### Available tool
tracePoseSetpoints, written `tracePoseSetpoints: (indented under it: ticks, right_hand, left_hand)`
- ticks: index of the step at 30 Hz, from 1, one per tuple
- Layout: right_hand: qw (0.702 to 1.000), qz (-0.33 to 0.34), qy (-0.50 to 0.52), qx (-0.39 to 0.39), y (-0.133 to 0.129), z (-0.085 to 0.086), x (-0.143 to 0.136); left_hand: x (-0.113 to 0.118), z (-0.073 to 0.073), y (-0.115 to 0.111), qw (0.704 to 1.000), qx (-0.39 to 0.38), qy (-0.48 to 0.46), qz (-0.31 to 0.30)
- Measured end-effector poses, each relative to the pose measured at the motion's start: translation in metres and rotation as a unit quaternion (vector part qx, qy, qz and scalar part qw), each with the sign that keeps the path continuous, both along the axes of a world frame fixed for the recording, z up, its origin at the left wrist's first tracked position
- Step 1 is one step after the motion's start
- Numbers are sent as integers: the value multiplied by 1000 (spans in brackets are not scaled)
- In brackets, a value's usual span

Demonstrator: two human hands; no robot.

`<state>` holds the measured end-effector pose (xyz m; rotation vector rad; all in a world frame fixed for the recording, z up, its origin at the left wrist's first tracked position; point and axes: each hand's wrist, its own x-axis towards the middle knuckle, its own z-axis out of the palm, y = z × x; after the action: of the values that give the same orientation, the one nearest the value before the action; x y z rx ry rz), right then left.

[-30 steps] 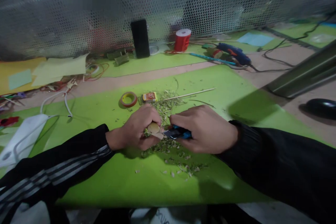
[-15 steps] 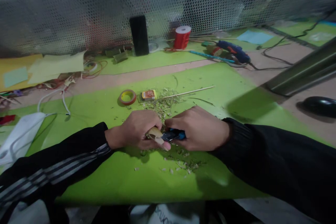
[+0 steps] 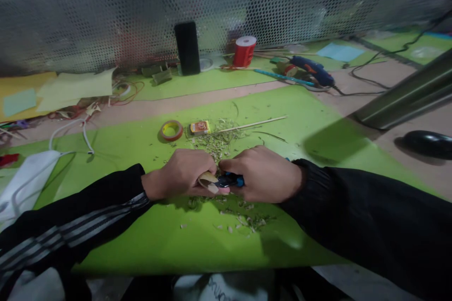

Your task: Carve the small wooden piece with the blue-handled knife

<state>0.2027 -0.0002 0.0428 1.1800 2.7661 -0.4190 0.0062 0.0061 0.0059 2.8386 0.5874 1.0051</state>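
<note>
My left hand (image 3: 183, 171) is closed around a pale, curved piece of bamboo (image 3: 208, 179), whose split end sticks out toward the right. Wrapped in my right hand (image 3: 263, 174) is a pair of blue-handled pliers (image 3: 228, 180) with a dark metal head. Their jaws meet the bamboo's end between my two hands; the fingers hide most of the handles. Chips and shavings (image 3: 221, 141) lie behind my hands, with more scraps (image 3: 252, 222) in front.
A tape roll (image 3: 171, 130), a small box (image 3: 200, 127) and a thin stick (image 3: 254, 123) lie on the green sheet (image 3: 141, 244). Farther back are a phone (image 3: 187, 48), a red spool (image 3: 244, 51) and a glue gun (image 3: 312, 69). A metal post (image 3: 406, 91) rises at right.
My right hand has shifted slightly left with the pliers, and a blue handle end now shows behind it. My left hand keeps its hold on the bamboo.
</note>
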Motion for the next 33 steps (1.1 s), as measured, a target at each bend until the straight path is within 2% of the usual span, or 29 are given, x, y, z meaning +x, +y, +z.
tracePoseSetpoints:
  ticks: [9, 26, 33]
  right_hand:
    - [1000, -12, -11, 9, -2, 0, -2]
    - [1000, -1, -16, 8, -5, 1, -6]
    - [998, -39, -24, 44, -5, 2, -5]
  left_hand:
    - [0, 0, 0, 999, 34, 11, 12]
    - [-4, -4, -2, 998, -37, 47, -5]
    - [-3, -6, 0, 999, -12, 23, 22]
